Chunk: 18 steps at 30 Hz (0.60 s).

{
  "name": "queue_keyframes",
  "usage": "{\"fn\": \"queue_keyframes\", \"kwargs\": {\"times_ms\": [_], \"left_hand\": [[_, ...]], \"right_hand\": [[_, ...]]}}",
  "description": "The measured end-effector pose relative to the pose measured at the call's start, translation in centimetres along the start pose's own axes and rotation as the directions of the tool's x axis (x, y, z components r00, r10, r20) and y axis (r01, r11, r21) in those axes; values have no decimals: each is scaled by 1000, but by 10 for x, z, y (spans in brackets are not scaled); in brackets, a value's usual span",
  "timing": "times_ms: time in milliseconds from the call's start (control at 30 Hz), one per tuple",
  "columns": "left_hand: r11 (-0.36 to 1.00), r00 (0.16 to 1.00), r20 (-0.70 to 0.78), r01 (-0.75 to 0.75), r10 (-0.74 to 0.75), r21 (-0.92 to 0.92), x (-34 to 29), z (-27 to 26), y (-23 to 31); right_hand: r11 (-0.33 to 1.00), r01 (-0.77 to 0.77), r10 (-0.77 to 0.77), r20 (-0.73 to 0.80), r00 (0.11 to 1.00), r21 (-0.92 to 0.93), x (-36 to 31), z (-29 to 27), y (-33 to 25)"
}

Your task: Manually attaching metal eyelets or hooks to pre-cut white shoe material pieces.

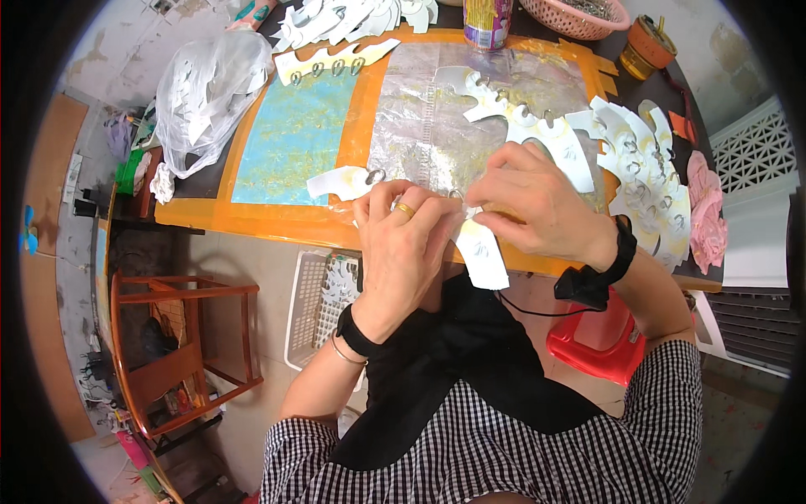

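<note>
At the table's front edge, my left hand (398,239) is closed around the middle of a white scalloped strip (484,259). The strip's right end hangs down over the edge, while its left end rests on the table with a dark metal ring (375,176) beside my knuckles. My right hand (546,200) pinches thumb and fingers together at the strip's upper edge, close to the left fingertips. What lies in that pinch is too small and covered to make out. Just beyond my right hand lies another white scalloped strip (550,144) with several metal rings along its curves.
Layered white strips with rings (642,181) cover the table's right side. At the back are a ringed strip (336,63), loose white pieces (353,21), a printed can (487,23), a pink basket (579,18) and an orange-topped jar (648,46). A plastic bag (210,97) stands left.
</note>
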<state>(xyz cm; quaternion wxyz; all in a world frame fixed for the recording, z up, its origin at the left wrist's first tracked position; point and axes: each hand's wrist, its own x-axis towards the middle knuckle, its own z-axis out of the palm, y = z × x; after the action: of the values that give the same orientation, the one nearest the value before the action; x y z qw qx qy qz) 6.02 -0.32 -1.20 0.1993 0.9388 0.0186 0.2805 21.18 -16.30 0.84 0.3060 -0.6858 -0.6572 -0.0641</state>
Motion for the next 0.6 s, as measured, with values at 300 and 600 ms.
{"fn": "queue_keyframes", "kwargs": {"times_ms": [300,600], "left_hand": [[996,991,-100,84,-87,-31,-3,8,4],[997,999,-13,34,-35,-66,-3,-2,-1]], "right_hand": [[998,-55,55,19,998,31,7,9,-5],[999,-26,27,-14,1000,44,3,13,2]]}}
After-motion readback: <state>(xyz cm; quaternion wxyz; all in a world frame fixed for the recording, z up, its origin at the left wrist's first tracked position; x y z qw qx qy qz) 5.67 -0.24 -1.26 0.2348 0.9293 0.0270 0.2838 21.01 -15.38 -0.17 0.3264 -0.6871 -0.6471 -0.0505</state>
